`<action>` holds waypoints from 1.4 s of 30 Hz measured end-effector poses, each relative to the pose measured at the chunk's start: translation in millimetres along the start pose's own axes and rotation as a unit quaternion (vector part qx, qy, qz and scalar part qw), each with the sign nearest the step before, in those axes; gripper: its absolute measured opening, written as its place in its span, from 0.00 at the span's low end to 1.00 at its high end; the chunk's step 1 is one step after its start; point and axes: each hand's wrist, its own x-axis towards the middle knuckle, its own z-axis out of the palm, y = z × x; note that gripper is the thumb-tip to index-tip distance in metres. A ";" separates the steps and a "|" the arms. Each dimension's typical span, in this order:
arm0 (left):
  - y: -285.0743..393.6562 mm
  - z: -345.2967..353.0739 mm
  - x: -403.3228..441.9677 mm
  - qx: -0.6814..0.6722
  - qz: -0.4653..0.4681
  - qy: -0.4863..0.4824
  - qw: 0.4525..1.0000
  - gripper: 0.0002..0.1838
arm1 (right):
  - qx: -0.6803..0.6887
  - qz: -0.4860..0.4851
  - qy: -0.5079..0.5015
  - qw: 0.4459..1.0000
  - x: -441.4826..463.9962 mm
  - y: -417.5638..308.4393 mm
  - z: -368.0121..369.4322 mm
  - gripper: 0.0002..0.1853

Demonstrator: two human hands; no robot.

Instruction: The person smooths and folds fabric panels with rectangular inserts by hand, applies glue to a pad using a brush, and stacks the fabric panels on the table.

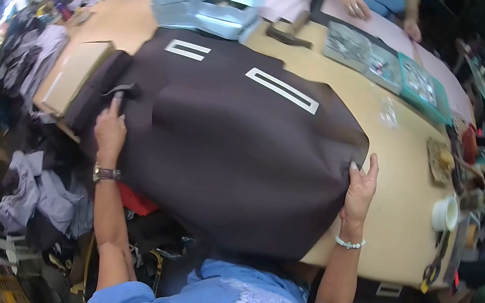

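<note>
A large dark brown sheet of fabric or leather (235, 157) spreads over the table and hangs past its near edge. Two white rectangular outlines, a smaller one (177, 43) and a longer one (312, 107), lie on its far part. My right hand (361, 190) grips the sheet's right edge, thumb on top and some fingers apart. On the left, my left hand (109, 132) rests on the dark material, index finger stretched out to a small dark strap-like piece (121, 89); its other fingers look loosely bent. A folded dark roll (96, 88) lies beside it.
Light blue boxes (177, 2) and a hammer (290, 36) are at the back. Clear trays of small metal parts (347, 44) stand back right. Scissors (433, 267) and a white tape roll (445, 213) lie right. A cardboard box (78, 76) is left. Another person's hands (355, 5) work across the table.
</note>
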 end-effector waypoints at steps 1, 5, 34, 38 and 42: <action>7.6 0.8 0.9 0.032 0.025 0.006 0.999 0.27 | -0.066 -0.011 0.005 0.998 -5.9 -5.0 -21.5 0.35; 85.8 -32.5 0.1 -0.064 0.161 0.111 0.979 0.24 | -0.246 -0.025 0.049 0.968 -38.7 -30.1 -88.3 0.36; 294.0 -49.7 -101.7 -0.233 0.586 -0.222 0.743 0.45 | -0.823 0.177 0.058 0.536 91.9 -173.7 -283.5 0.49; 289.1 -40.2 -106.0 -0.255 0.579 -0.207 0.746 0.45 | -0.821 0.160 0.052 0.546 105.5 -182.7 -313.5 0.41; 286.6 -36.6 -105.9 -0.273 0.577 -0.206 0.742 0.45 | -0.818 -0.069 0.101 0.562 75.8 -210.7 -291.2 0.18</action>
